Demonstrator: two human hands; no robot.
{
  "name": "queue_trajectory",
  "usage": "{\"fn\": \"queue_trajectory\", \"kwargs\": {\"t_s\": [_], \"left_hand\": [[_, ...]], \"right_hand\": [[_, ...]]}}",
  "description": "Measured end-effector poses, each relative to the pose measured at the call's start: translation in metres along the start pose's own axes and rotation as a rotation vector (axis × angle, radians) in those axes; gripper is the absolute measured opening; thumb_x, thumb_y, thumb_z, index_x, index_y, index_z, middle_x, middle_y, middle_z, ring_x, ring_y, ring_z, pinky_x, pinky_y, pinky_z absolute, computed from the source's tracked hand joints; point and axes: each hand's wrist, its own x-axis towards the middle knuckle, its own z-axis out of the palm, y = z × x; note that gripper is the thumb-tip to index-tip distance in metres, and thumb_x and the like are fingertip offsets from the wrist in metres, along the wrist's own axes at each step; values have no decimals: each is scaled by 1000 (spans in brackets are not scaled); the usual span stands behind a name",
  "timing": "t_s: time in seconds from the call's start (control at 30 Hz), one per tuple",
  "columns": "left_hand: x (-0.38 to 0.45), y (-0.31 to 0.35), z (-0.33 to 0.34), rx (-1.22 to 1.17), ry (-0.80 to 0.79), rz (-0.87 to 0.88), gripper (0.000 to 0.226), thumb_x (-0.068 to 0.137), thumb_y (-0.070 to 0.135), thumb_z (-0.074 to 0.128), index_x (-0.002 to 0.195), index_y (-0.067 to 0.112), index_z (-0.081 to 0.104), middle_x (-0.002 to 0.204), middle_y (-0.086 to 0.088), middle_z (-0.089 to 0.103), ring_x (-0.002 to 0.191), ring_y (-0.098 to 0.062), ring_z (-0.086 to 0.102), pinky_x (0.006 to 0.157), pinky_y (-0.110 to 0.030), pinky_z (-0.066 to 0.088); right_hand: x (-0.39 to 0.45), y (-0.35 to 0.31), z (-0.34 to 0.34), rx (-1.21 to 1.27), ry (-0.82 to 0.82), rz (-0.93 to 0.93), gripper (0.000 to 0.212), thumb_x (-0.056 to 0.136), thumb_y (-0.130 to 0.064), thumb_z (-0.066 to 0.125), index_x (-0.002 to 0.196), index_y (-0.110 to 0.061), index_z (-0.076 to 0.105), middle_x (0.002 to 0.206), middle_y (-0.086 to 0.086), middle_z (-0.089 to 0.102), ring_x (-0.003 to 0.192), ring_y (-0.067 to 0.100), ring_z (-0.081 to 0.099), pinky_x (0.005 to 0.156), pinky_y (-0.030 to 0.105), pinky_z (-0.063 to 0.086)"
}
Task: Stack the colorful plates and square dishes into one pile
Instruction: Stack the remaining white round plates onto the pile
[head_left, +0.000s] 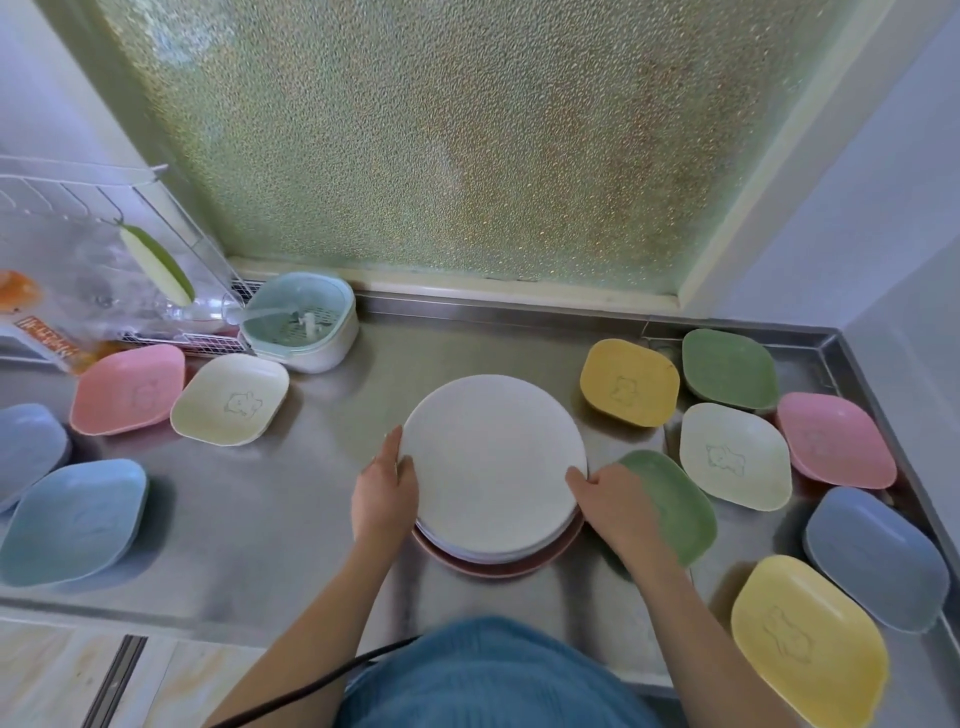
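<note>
A pile of round plates (493, 457) stands in the middle of the steel counter, white on top and pink (498, 569) at the bottom. My left hand (384, 493) grips the pile's left rim. My right hand (608, 499) grips its right rim. Square dishes lie around. On the left are a pink one (127, 389), a cream one (231, 397) and two blue ones (72, 519). On the right are yellow (628, 382), green (727, 369), cream (735, 457), pink (836, 441), blue-grey (878, 558) and yellow (810, 644) dishes. A green dish (680, 504) lies partly under my right wrist.
A wire dish rack (104, 260) and a pale green strainer tub (301, 322) stand at the back left. A frosted window (467, 130) rises behind the counter. The counter's raised steel rim (872, 395) runs along the right. A black cable (322, 680) hangs by my waist.
</note>
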Motion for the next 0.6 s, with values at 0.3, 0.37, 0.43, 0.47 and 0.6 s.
{"fn": "queue_trajectory", "kwargs": {"t_s": [0.3, 0.37, 0.43, 0.47, 0.6], "left_hand": [[3, -8, 10, -130, -76, -45, 43, 92, 20, 41, 135, 25, 41, 102, -7, 62, 86, -27, 55, 74, -31, 40], [3, -9, 12, -202, -88, -77, 38, 93, 22, 41, 130, 26, 44, 98, -4, 61, 87, -27, 56, 74, -31, 41], [4, -11, 14, -231, -95, -89, 35, 93, 23, 41, 127, 26, 45, 97, -2, 61, 86, -26, 56, 74, -31, 41], [4, -12, 14, -237, -102, -88, 34, 93, 22, 42, 126, 26, 46, 97, -1, 61, 86, -26, 56, 74, -30, 41], [6, -11, 14, -259, -112, -91, 31, 93, 20, 41, 123, 24, 47, 95, -1, 61, 83, -24, 55, 72, -29, 39]], "right_hand": [[0, 3, 30, 160, 108, -40, 43, 91, -39, 45, 128, -17, 39, 114, 9, 54, 90, 23, 53, 72, 32, 38], [-2, 0, 35, 123, 144, -41, 48, 93, -39, 42, 135, -18, 35, 123, 11, 51, 100, 28, 55, 73, 32, 38], [-2, -3, 38, 90, 186, -44, 48, 93, -39, 41, 136, -18, 34, 129, 11, 48, 105, 30, 56, 75, 34, 40], [-2, -3, 39, 84, 202, -40, 48, 94, -39, 41, 136, -18, 34, 131, 12, 47, 107, 31, 55, 76, 35, 41], [2, -3, 39, 154, 163, 25, 52, 95, -40, 38, 140, -15, 34, 134, 13, 49, 114, 33, 52, 87, 41, 43]]}}
